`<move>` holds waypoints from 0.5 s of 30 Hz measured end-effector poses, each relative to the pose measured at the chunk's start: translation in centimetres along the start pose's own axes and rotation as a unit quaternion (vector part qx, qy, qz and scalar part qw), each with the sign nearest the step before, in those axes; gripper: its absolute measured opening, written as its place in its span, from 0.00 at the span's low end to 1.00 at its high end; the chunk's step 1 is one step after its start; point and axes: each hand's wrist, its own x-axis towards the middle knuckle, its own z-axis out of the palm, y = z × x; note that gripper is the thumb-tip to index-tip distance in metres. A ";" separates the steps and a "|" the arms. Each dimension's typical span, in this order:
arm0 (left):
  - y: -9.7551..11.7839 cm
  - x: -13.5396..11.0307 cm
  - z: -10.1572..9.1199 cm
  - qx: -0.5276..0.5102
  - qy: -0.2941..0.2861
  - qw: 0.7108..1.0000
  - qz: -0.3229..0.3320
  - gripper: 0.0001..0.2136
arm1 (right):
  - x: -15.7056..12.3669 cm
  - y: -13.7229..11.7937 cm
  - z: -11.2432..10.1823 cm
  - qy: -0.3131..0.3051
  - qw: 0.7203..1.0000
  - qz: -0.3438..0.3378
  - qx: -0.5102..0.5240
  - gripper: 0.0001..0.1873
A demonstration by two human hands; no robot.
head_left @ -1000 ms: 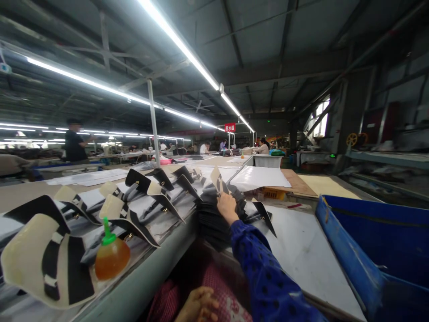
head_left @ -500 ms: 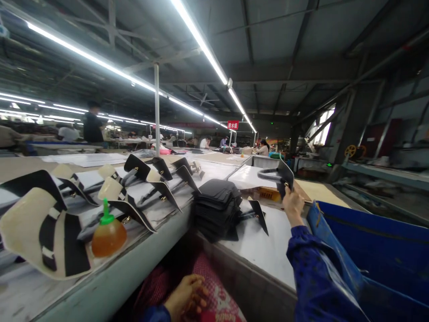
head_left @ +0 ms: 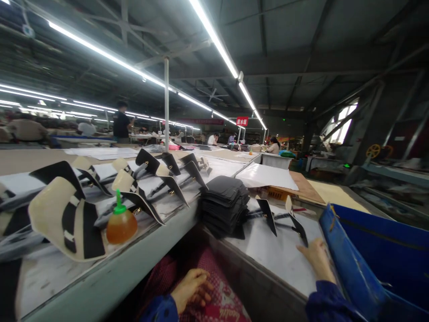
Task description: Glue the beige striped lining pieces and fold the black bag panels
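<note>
My right hand (head_left: 317, 256), thumb and fingers apart, is just beside a black flap piece with a strap and metal fitting (head_left: 298, 228), which stands on the white-covered side table. I see nothing in that hand. A similar black piece (head_left: 267, 215) stands to its left, next to a tall stack of flat black pieces (head_left: 223, 203). Over the red checked apron (head_left: 221, 288), my left hand (head_left: 192, 288) rests with its fingers loosely bent and apart, holding nothing that I can see.
Several folded black-and-cream pieces with straps (head_left: 72, 219) cover the left table. Near its edge stands a squeeze bottle of amber liquid with a green nozzle (head_left: 121, 226). A blue bin (head_left: 378, 241) borders the right side. People work farther back.
My right hand has set down the strapped black piece on the side table and let go, drawing back lower. My left hand stays over the apron. The view has turned slightly left.
</note>
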 end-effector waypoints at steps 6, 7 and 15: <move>0.4 0.1 0.5 0.011 -0.008 1.000 -0.016 0.16 | 4.5 -11.5 -0.1 -0.024 0.991 -0.104 0.081 0.23; 0.5 0.1 0.5 0.012 -0.011 1.000 -0.016 0.16 | 5.3 -14.6 0.6 -0.055 0.982 -0.151 0.100 0.22; 0.2 -0.1 -0.3 -0.001 -0.011 1.000 0.012 0.17 | 9.5 -31.8 6.1 -0.282 0.903 -0.303 0.110 0.19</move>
